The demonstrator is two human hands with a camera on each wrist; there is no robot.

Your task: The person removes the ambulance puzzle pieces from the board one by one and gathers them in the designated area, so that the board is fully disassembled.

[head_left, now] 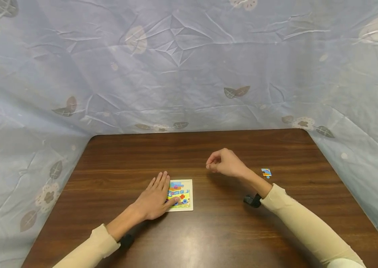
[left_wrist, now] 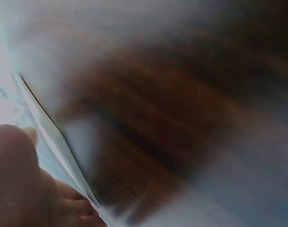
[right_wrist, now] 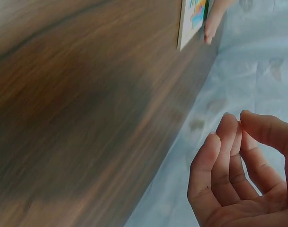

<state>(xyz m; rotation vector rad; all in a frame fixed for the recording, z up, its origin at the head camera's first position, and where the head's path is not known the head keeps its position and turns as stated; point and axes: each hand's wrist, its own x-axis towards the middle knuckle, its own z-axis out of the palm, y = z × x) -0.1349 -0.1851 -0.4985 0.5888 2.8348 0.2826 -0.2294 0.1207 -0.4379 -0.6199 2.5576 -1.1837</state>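
Observation:
My left hand (head_left: 155, 195) lies with its fingers straight along the left side of a small jigsaw puzzle board (head_left: 191, 195). Its thumb rests across the picture, which shows a yellow vehicle with a red cross. Part of the board is hidden under this hand. In the left wrist view, the board's pale edge (left_wrist: 61, 146) runs beside the hand. My right hand (head_left: 226, 162) hovers over the table, right of and beyond the board. Its fingers are loosely bent and the thumb is close to the fingertips; nothing shows between them. A loose blue and orange puzzle piece (head_left: 266, 172) lies right of this hand.
The dark wooden table (head_left: 135, 152) has rounded far corners. A grey-blue patterned curtain (head_left: 182, 82) hangs behind it and along both sides. A black wrist device (head_left: 252, 201) sits under the right wrist.

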